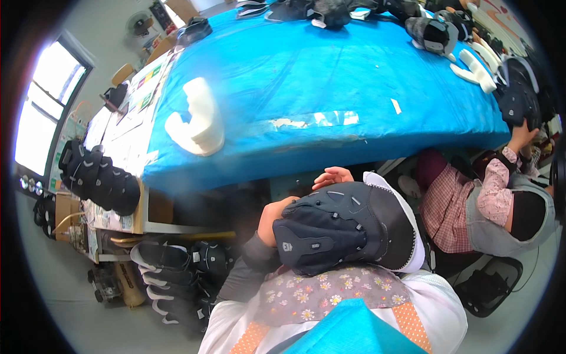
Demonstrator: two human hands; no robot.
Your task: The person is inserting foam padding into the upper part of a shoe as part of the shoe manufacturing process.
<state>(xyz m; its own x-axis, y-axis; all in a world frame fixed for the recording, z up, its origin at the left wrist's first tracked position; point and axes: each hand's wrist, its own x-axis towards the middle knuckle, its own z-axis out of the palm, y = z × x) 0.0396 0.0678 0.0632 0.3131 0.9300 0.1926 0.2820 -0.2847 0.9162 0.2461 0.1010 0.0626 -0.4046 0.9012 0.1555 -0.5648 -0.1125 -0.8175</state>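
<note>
Close to my chest is a black shoe upper (pixel 330 227) with lace loops, a badge on its tongue and a white edge with zigzag stitching at its right end. My left hand (pixel 273 219), in a dark sleeve cuff, is closed round the upper's left end. Fingers of my right hand (pixel 333 176) show over the upper's far side, slightly curled against it. The upper hides the rest of that hand. Ahead on the blue-covered table (pixel 283 71) lies a curved white foam piece (pixel 200 121).
Several black uppers (pixel 330 12) line the table's far edge, with white foam pieces (pixel 474 71) at the right. Nested uppers (pixel 97 177) sit at the left, with more (pixel 171 274) below. A co-worker (pixel 471 200) at the right handles another upper (pixel 519 94).
</note>
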